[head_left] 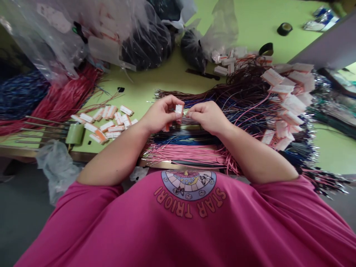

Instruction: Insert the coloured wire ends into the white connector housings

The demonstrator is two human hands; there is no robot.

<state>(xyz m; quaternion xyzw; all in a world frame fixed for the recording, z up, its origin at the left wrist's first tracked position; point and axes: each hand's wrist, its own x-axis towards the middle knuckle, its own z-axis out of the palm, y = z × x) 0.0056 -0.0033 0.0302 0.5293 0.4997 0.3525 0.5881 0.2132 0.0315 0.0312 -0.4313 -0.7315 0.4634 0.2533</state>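
My left hand [164, 113] pinches a small white and orange connector housing [179, 109] between thumb and fingers. Just to its right, my right hand [207, 115] has thumb and forefinger pressed together at the side of the housing. A thin wire end seems to be between those fingertips, though it is too small to see clearly. Beneath both hands lie bundles of cut wires, with pink wires [189, 154] nearest my body and blue wires [178, 139] beyond them. Several loose white and orange housings [111, 124] are scattered left of my left hand.
Finished-looking wire bunches with white housings [289, 100] are heaped at the right. A green cylinder with metal rods [75, 134] stands left. Red wires [69, 91] and plastic bags [150, 40] lie behind. Black tape [284, 29] sits at the back right.
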